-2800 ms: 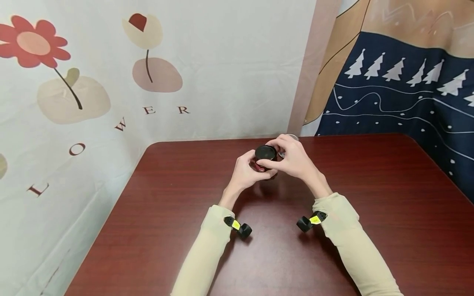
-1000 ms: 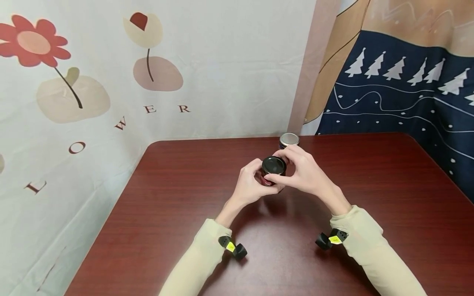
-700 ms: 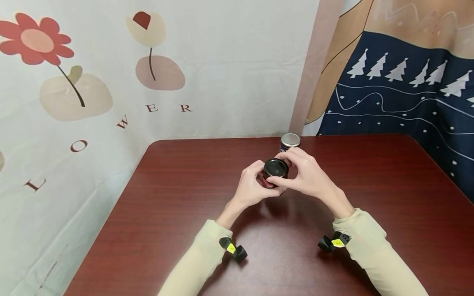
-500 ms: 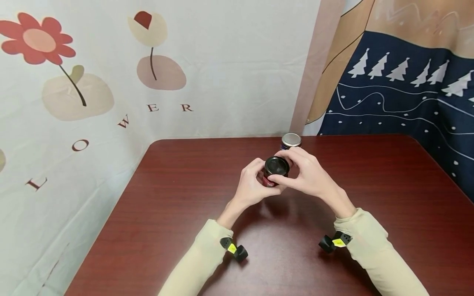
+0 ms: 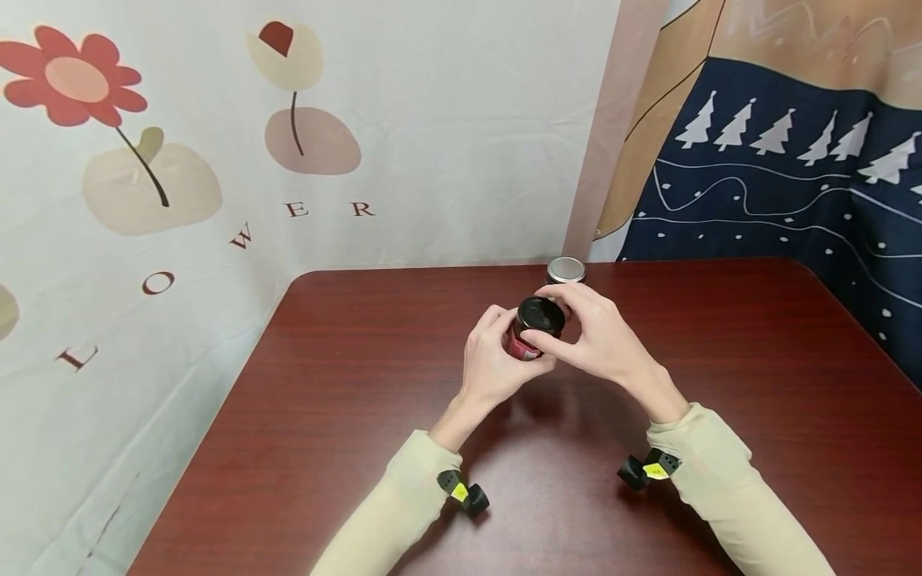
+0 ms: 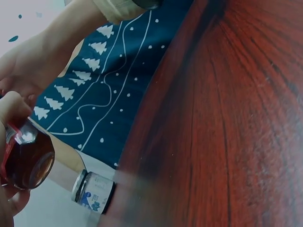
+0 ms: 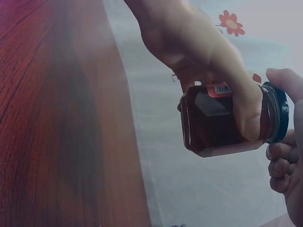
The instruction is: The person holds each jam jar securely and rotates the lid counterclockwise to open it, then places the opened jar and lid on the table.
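My left hand point(image 5: 490, 364) grips the body of a glass jar point(image 7: 210, 125) with dark contents and a red label. Above it, the thumb and fingers of my right hand point(image 5: 601, 336) pinch the rim of the jar's black lid point(image 5: 542, 315). The lid sits on the jar's mouth, and in the head view the jar leans slightly. Both wrist views show the jar's base point(image 6: 42, 169) held up off the table. Fingers hide part of its sides.
A second glass jar point(image 6: 98, 193) with a silvery lid point(image 5: 567, 269) and a white-and-blue label stands behind the hands near the far edge of the dark red wooden table point(image 5: 346, 400). Printed cloths point(image 5: 461, 144) hang behind the table.
Both hands have drawn the jar nearer and rightward, bringing the second jar's lid into view. In the last half second the held jar has tilted and risen a little, as my left wrist turned.
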